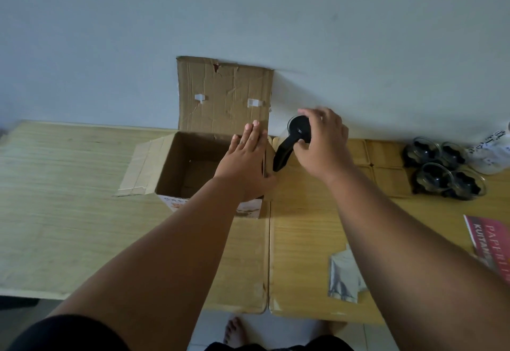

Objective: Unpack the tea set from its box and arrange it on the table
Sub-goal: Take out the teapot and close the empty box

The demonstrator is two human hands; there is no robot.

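Your left hand point(245, 160) lies flat, fingers straight and together, on the right rim of the open corrugated cardboard box point(171, 163). The box's rear flap point(223, 94) stands against the wall point(276, 19). Your right hand point(323, 146) curls over the black-lidded glass teapot point(299, 128), just right of the box. The wood-grain surface point(69, 185) stretches wide to the left. To the right lie clustered glass cups point(444, 168), a foil sachet point(343, 279) and a red booklet point(488, 240).
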